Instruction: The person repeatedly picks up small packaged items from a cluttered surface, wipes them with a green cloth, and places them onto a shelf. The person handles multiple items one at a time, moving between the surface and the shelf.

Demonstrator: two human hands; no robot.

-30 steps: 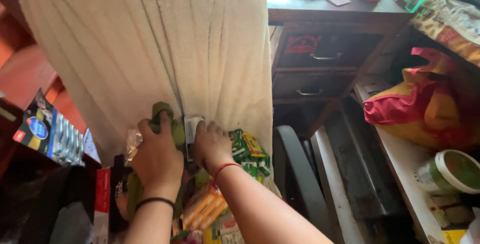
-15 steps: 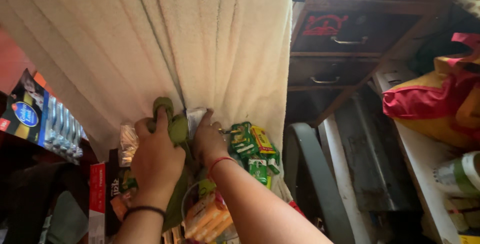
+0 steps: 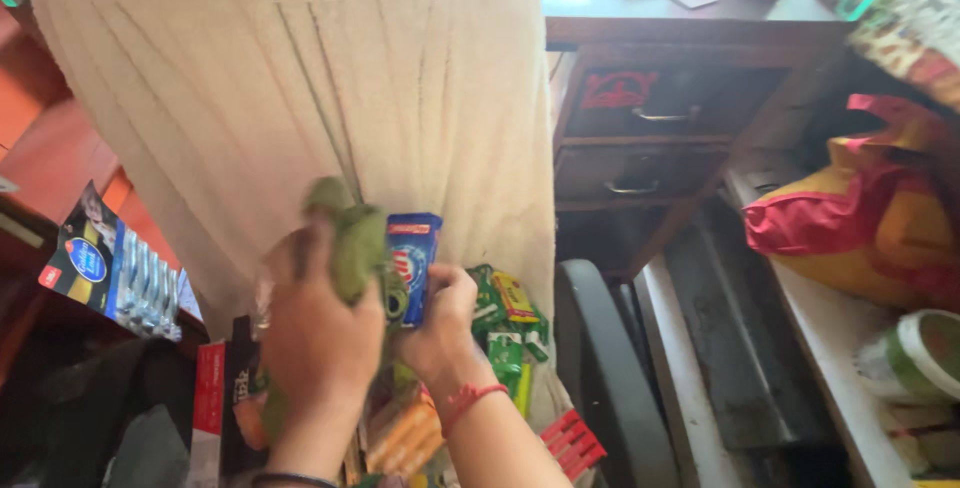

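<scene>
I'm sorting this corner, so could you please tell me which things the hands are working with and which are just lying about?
In hand:
- left hand grips a crumpled olive-green packet
- right hand holds a small blue and red packet
- cream cloth curtain just behind

Lying about:
- dark wooden drawer cabinet
- red and yellow sack
- bright green sachets
- blister card of razors

This is looking like a small shop. Packaged goods are crowding every side: a card of razors (image 3: 115, 278) is hanging left of the fingers, green sachets (image 3: 505, 318) are lying just right of them, and bright bags (image 3: 860, 223) are piling up far right. A dark wooden counter (image 3: 690, 23) with drawers (image 3: 660, 108) is standing beyond, carrying more small packs.
</scene>
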